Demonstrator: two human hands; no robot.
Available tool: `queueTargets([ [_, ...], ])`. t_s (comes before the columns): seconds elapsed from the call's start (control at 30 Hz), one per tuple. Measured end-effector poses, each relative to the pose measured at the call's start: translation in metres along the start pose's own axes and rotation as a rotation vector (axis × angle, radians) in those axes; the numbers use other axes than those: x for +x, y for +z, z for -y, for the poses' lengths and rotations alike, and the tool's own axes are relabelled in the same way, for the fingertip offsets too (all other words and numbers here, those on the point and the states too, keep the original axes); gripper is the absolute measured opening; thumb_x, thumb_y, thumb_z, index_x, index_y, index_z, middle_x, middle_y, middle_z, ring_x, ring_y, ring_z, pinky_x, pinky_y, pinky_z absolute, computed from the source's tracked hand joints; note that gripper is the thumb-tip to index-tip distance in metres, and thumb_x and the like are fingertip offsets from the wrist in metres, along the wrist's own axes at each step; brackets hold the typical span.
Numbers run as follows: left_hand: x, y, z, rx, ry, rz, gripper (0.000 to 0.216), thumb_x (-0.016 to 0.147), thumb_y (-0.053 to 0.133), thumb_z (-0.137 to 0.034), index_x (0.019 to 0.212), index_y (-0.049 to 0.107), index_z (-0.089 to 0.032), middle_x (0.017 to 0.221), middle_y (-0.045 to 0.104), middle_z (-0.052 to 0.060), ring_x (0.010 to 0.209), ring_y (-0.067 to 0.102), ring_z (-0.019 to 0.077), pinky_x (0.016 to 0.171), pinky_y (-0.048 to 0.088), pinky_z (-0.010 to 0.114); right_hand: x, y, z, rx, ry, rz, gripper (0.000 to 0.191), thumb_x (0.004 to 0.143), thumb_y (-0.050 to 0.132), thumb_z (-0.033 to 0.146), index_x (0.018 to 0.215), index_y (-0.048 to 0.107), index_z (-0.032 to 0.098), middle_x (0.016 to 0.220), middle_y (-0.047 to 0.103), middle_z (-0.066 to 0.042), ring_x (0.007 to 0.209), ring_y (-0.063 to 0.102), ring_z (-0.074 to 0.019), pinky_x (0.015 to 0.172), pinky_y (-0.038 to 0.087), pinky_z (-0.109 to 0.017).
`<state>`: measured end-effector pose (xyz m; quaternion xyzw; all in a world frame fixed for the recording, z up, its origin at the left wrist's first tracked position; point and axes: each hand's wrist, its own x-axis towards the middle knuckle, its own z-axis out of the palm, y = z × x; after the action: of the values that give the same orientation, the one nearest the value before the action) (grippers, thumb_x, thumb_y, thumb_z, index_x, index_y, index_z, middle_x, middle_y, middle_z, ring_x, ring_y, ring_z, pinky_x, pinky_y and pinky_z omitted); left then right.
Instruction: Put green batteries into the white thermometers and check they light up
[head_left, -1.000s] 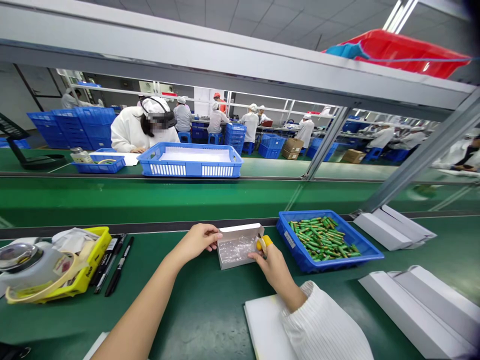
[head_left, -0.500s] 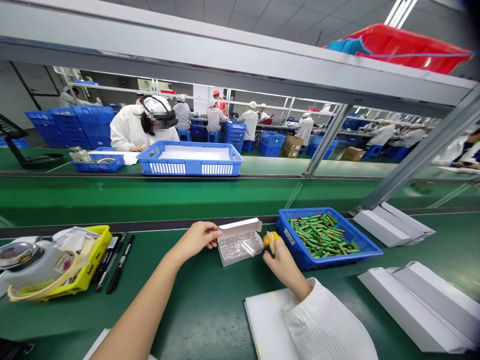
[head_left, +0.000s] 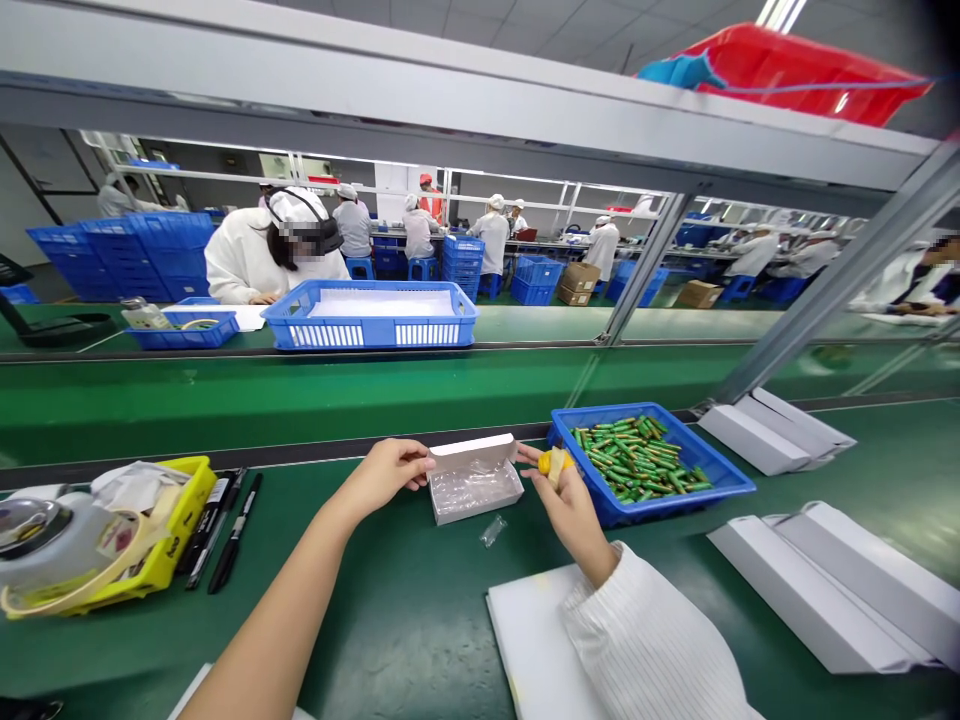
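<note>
A small white box point(head_left: 472, 508) lies on the green table with its lid flap raised. Clear plastic pieces point(head_left: 474, 482) fill it. My left hand point(head_left: 390, 468) pinches the left end of the lid flap. At the box's right end is my right hand point(head_left: 561, 490), its fingers stretched out and apart near the side. Yellow and beige coverings point(head_left: 556, 465), which look like finger cots, are on some of its fingers. One clear plastic piece point(head_left: 493, 531) lies on the table in front of the box. Right of that hand stands a blue tray point(head_left: 675, 510) with many green cylindrical pieces point(head_left: 637, 458).
White cartons point(head_left: 832, 590) lie at the right. A yellow basket point(head_left: 180, 530) and black pens point(head_left: 235, 535) are at the left, a white pad point(head_left: 532, 640) in front. A metal shelf post point(head_left: 649, 265) rises behind. Opposite, a person point(head_left: 277, 250) sits behind a blue crate point(head_left: 371, 330).
One clear plastic piece now lies on the table in front of the box. My right hand's fingers have spread and reached towards the box's right side. My left hand keeps hold of the flap.
</note>
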<state>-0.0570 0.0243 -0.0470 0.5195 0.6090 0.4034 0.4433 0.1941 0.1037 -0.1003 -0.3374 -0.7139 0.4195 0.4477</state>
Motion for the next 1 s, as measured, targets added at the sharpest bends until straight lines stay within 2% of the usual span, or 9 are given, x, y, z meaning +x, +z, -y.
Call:
queueTargets([
  [0.2,0.003,0.006,0.001,0.011,-0.052,-0.03,0.031,0.069,0.068,-0.04,0.082,0.064,-0.012,0.076,0.067,0.008,0.075,0.065,0.0216,0.073,0.052,0.034,-0.003,-0.002,0.003,-0.073,0.048,-0.016,0.031,0.087,0.053,0.044,0.106,0.057,0.02,0.112,0.062,-0.011,0.079,0.064,-0.0183,0.077,0.053,-0.037],
  [0.37,-0.002,0.004,-0.003,0.055,-0.056,-0.014,0.042,0.068,0.069,-0.042,0.097,0.06,-0.014,0.088,0.066,0.01,0.081,0.064,0.0231,0.07,0.05,0.033,-0.002,-0.001,0.003,-0.019,0.083,-0.008,0.037,0.084,0.055,0.049,0.101,0.058,0.017,0.098,0.064,-0.01,0.073,0.063,-0.0177,0.07,0.054,-0.034],
  [0.47,-0.013,0.007,-0.019,0.262,0.027,-0.222,0.048,0.068,0.07,-0.045,0.105,0.056,-0.018,0.107,0.06,0.01,0.091,0.059,0.0249,0.071,0.046,0.033,-0.001,0.001,0.001,0.014,0.1,-0.028,0.034,0.082,0.056,0.049,0.093,0.057,0.017,0.092,0.063,-0.009,0.072,0.062,-0.0181,0.066,0.054,-0.033],
  [0.53,-0.025,0.016,-0.035,0.503,0.129,-0.407,0.038,0.072,0.068,-0.041,0.1,0.055,-0.02,0.106,0.06,0.007,0.092,0.058,0.0235,0.071,0.044,0.032,-0.002,0.002,-0.001,0.0,0.101,-0.022,0.032,0.081,0.057,0.047,0.093,0.057,0.017,0.091,0.063,-0.008,0.073,0.061,-0.0185,0.067,0.053,-0.033],
  [0.57,-0.031,0.023,-0.044,0.617,0.168,-0.431,0.027,0.076,0.065,-0.036,0.096,0.056,-0.02,0.1,0.061,0.005,0.088,0.059,0.0219,0.07,0.043,0.031,-0.002,0.002,-0.002,-0.017,0.091,-0.014,0.03,0.081,0.058,0.045,0.094,0.058,0.018,0.091,0.063,-0.008,0.076,0.061,-0.019,0.07,0.052,-0.034],
  [0.63,-0.04,0.045,-0.056,0.766,0.167,-0.265,0.007,0.082,0.058,-0.027,0.084,0.059,-0.02,0.086,0.064,0.001,0.079,0.061,0.0188,0.067,0.042,0.029,-0.003,0.002,-0.003,-0.058,0.066,0.002,0.028,0.081,0.059,0.042,0.095,0.058,0.018,0.09,0.063,-0.007,0.08,0.061,-0.0195,0.076,0.05,-0.035],
  [0.73,-0.044,0.085,-0.055,0.976,0.066,0.145,0.014,0.087,0.051,-0.019,0.088,0.065,-0.019,0.087,0.068,0.004,0.082,0.065,0.0212,0.071,0.046,0.029,-0.004,0.003,-0.003,-0.079,0.048,0.009,0.027,0.081,0.058,0.041,0.095,0.058,0.018,0.088,0.062,-0.006,0.078,0.06,-0.0188,0.073,0.05,-0.033],
  [0.87,-0.035,0.127,-0.029,1.063,0.017,0.259,0.027,0.082,0.049,-0.004,0.104,0.064,-0.009,0.102,0.066,0.017,0.088,0.066,0.0281,0.071,0.05,0.034,-0.003,0.004,-0.004,-0.041,0.07,0.002,0.029,0.081,0.057,0.044,0.093,0.056,0.018,0.087,0.062,-0.007,0.071,0.058,-0.0169,0.065,0.05,-0.031],
  [1.0,-0.033,0.134,-0.019,1.077,0.007,0.287,0.032,0.079,0.044,0.003,0.102,0.064,-0.006,0.1,0.065,0.02,0.092,0.065,0.0286,0.073,0.051,0.034,-0.002,0.005,-0.005,-0.014,0.076,0.015,0.03,0.081,0.056,0.045,0.093,0.055,0.017,0.084,0.061,-0.006,0.069,0.057,-0.0163,0.064,0.05,-0.031],
])
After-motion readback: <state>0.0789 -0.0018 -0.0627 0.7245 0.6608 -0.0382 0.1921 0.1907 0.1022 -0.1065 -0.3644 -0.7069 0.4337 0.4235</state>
